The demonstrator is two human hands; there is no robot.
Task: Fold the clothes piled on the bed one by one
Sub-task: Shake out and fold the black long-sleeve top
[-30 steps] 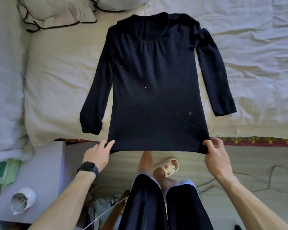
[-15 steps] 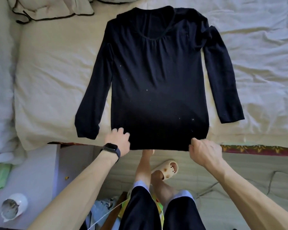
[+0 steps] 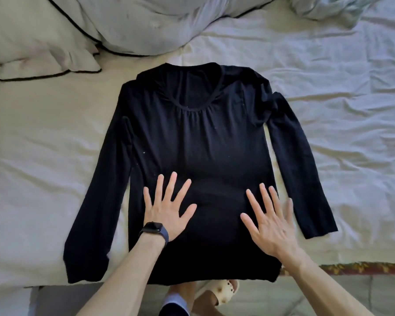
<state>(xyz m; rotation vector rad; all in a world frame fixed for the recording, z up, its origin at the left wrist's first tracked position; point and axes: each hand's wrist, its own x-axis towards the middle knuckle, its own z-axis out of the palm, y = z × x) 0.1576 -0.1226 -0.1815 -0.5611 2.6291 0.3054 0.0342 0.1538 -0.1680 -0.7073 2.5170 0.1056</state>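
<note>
Black long-sleeved top (image 3: 192, 142) lies spread flat, front up, on the bed (image 3: 43, 156), its hem at the near edge and its sleeves out to either side. Both hands press on its lower half with fingers straight and splayed, gripping nothing: left hand (image 3: 167, 208) near the left side, right hand (image 3: 271, 224) near the right.

I'm counting one long-sleeved black top (image 3: 192, 144), lying on one bed (image 3: 43, 156). Two hands are showing, left hand (image 3: 167, 208) and right hand (image 3: 270, 224), with one dark wristband (image 3: 154, 229) sitting on the left wrist. Two pillows are lying up top, a cream pillow (image 3: 39, 42) and a grey pillow (image 3: 146, 23), and one pale slipper (image 3: 221, 290) is showing below.
</note>
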